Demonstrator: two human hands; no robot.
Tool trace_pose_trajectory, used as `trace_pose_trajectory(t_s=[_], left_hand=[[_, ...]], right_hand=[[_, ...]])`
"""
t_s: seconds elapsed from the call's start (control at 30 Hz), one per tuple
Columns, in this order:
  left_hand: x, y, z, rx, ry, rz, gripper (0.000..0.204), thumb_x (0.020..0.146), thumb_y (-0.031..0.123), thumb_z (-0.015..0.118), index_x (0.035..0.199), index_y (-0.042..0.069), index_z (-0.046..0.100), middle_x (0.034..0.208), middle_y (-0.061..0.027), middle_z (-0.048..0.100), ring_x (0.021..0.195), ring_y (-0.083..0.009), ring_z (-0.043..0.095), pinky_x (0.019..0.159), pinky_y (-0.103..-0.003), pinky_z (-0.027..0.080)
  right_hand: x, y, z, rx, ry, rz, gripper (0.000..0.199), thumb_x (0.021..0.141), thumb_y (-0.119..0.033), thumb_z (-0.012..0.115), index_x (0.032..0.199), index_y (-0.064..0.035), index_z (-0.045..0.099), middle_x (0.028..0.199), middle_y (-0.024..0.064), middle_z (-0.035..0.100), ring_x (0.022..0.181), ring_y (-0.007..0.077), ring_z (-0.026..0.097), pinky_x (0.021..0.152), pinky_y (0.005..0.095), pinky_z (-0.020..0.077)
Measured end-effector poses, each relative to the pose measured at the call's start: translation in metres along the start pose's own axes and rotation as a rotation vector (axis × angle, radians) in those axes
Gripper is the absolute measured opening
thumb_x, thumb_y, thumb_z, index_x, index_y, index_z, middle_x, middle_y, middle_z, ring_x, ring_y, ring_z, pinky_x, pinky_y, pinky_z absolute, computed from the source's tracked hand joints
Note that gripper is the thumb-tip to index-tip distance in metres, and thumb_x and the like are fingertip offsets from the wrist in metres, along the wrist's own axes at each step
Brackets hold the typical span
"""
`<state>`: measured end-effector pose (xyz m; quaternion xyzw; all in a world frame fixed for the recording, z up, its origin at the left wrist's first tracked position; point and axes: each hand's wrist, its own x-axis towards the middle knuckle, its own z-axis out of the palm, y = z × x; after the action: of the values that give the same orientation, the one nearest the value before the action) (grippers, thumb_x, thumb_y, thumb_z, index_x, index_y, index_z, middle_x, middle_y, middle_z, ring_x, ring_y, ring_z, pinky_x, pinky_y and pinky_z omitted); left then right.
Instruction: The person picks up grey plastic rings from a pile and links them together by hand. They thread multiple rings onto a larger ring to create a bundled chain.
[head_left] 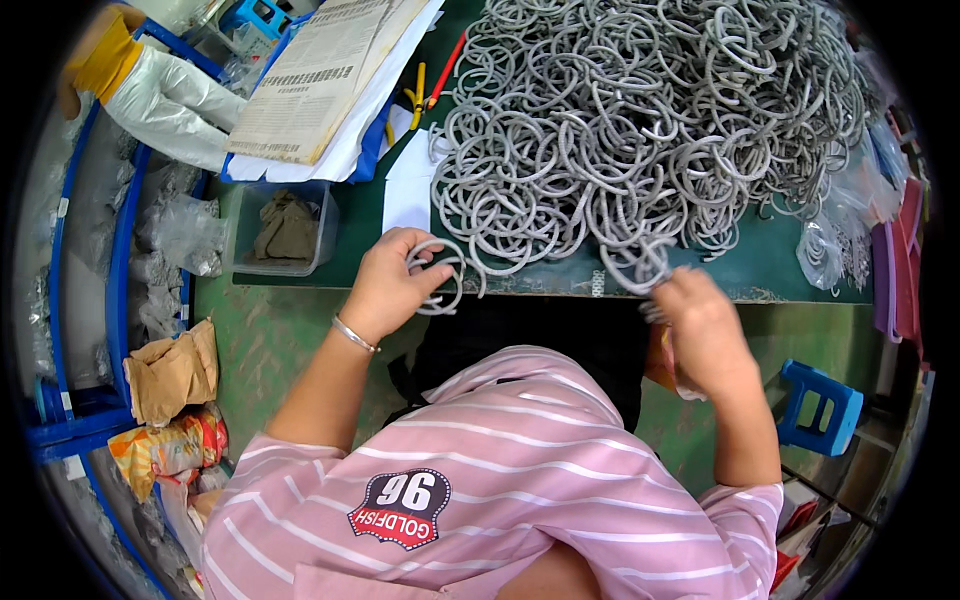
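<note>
Grey rings (437, 311), a few, pinched in the left hand (393, 282), thumb bent toward fingers. Right hand (702, 328) curled and blurry, by more rings at the edge of the table (355, 225); cannot tell if gripping. Past both hands, one big pile (640, 120), too many rings to count, hiding much of the table. At left, one tub (325, 225) with one cloth (287, 228); at right, one blue stool (843, 425).
</note>
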<state>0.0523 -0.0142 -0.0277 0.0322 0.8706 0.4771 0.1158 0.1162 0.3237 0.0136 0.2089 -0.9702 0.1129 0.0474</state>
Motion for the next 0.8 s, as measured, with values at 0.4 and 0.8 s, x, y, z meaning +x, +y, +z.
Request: trace_pose_trajectory(t_s=[0.4, 0.8], left_hand=[[-0.001, 0.005, 0.002, 0.202, -0.027, 0.246, 0.016, 0.071, 0.005, 0.073, 0.085, 0.000, 0.066, 0.081, -0.0106, 0.058, 0.074, -0.0262, 0.058, 0.067, -0.034, 0.046], [-0.003, 0.007, -0.003, -0.009, -0.230, 0.083, 0.011, 0.079, 0.007, 0.069, 0.087, 0.002, 0.063, 0.077, -0.0038, 0.059, 0.069, -0.0136, 0.055, 0.065, -0.026, 0.045]], right_hand=[[-0.006, 0.005, 0.015, 0.351, -0.026, -0.096, 0.041, 0.060, 0.015, 0.048, 0.096, 0.0003, 0.063, 0.086, 0.0150, 0.060, 0.079, 0.0327, 0.059, 0.074, 0.0327, 0.0480], [-0.026, -0.002, 0.043, 0.479, 0.087, 0.007, 0.037, 0.065, 0.014, 0.047, 0.096, -0.0001, 0.063, 0.093, 0.0141, 0.060, 0.089, 0.0320, 0.061, 0.077, 0.0342, 0.0493]])
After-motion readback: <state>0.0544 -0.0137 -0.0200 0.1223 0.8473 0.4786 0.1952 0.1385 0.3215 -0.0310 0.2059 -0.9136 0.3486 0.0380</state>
